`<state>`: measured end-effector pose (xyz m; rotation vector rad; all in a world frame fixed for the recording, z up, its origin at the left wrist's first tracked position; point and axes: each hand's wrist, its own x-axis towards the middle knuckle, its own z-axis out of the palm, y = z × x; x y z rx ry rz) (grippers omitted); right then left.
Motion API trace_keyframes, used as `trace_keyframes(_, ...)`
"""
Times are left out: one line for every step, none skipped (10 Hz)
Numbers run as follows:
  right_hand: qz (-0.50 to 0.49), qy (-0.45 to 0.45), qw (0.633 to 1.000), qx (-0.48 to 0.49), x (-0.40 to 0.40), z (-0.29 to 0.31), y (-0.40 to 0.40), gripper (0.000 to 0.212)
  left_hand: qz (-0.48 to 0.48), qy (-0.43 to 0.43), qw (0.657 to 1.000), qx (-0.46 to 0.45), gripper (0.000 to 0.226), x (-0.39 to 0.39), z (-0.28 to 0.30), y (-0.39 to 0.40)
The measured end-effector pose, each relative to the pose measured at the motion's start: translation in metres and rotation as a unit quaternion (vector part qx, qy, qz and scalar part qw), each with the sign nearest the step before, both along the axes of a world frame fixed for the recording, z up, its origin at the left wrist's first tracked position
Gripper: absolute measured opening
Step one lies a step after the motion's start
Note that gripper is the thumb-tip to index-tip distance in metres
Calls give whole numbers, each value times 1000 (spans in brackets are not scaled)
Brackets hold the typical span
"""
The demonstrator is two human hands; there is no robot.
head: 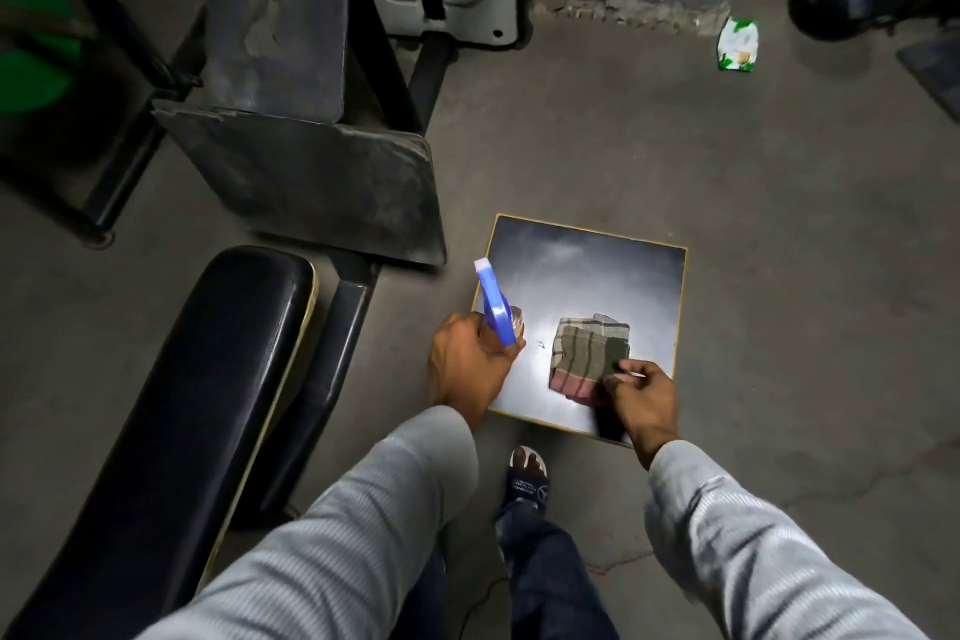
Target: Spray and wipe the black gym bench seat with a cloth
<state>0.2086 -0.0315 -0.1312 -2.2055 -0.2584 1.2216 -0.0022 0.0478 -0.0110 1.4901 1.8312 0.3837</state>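
The black gym bench seat (171, 411) runs diagonally along the lower left. A dusty black seat pad (311, 187) and an upright back pad (275, 16) stand behind it. My left hand (467, 369) grips a clear spray bottle with a blue trigger head (496, 307) at the left edge of a small dark square table (587, 286). A folded checked cloth (587, 353) lies on that table. My right hand (644, 400) pinches the cloth's near right corner between thumb and fingers.
The black metal frame (332, 359) of the bench lies between the seat and the small table. A green and white packet (737, 44) lies on the concrete floor at the far right. My sandalled foot (527, 478) stands just below the table.
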Motion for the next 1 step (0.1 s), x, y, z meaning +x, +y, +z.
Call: trace_keyframes(9, 42, 999, 18, -11, 9, -1, 25, 5, 7, 1000, -24, 42, -3, -3, -3)
